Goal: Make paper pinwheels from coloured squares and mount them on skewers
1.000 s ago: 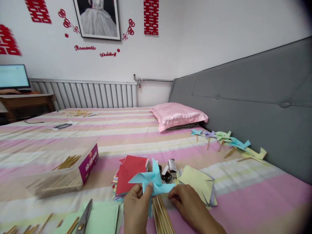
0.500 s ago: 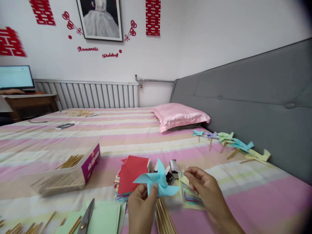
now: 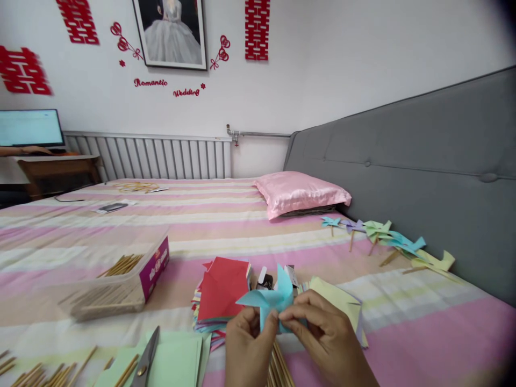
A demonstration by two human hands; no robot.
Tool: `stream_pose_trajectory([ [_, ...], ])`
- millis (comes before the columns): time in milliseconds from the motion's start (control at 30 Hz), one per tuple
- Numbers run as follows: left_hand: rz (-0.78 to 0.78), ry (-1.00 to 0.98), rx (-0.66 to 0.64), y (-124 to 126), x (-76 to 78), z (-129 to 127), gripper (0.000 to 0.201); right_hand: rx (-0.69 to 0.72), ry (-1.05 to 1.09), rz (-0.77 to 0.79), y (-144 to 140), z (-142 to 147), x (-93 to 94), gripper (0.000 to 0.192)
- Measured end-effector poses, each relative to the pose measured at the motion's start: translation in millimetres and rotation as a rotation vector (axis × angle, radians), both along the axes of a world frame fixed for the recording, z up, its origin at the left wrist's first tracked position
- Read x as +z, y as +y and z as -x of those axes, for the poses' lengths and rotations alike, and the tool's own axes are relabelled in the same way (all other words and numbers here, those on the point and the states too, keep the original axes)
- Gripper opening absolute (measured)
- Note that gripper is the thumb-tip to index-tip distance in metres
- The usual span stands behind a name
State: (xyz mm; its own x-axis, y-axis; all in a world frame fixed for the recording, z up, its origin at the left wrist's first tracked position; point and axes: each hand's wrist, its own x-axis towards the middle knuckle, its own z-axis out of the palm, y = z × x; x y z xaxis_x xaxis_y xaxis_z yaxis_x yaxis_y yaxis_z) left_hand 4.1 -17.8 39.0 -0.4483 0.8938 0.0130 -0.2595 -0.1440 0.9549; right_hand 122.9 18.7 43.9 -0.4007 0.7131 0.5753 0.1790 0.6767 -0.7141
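Note:
A light blue paper pinwheel [image 3: 278, 293] is held up in front of me, its blades folded out. My left hand [image 3: 248, 344] is closed on its lower left part, thumb at the front near the middle. From the right, my right hand [image 3: 324, 333] pinches the paper close to the left thumb; whether a small piece is also between those fingers I cannot tell. Beneath the hands lies a bundle of thin wooden sticks [image 3: 279, 365]. Behind the pinwheel are small black-and-white boxes [image 3: 265, 279], partly covered. Pale yellow paper sheets [image 3: 342, 303] lie behind my right hand.
Red paper [image 3: 223, 287] tops a coloured stack. Scissors [image 3: 147, 357] rest on green sheets [image 3: 177, 357], with loose sticks [image 3: 60, 373] further left. A clear box [image 3: 108, 301] holds more sticks. Several finished pinwheels [image 3: 405, 243] line the headboard [image 3: 403, 134]. A pink pillow [image 3: 302, 191] lies behind.
My right hand has moved left from above the yellow sheets to the pinwheel and now touches it. The pinwheel and my left hand have shifted slightly right.

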Motion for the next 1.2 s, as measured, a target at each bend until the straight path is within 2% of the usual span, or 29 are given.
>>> stream_pose_trajectory([
  [200,-0.002,0.005,-0.127,-3.0,2.9,3.5,0.016,-0.119,-0.003,-0.054,1.2,-2.4,1.5,0.013],
  [600,-0.035,-0.015,-0.169,-3.3,2.7,2.8,0.023,-0.123,-0.054,-0.049,2.1,-3.9,0.6,0.013],
  [1033,-0.065,0.018,-0.154,-3.9,5.7,2.5,0.028,-0.077,-0.032,0.041,0.2,-2.0,4.0,0.017],
  [1200,-0.056,0.138,-0.189,-4.2,1.3,6.1,0.028,-0.099,-0.01,0.139,1.0,-1.6,2.2,0.019],
])
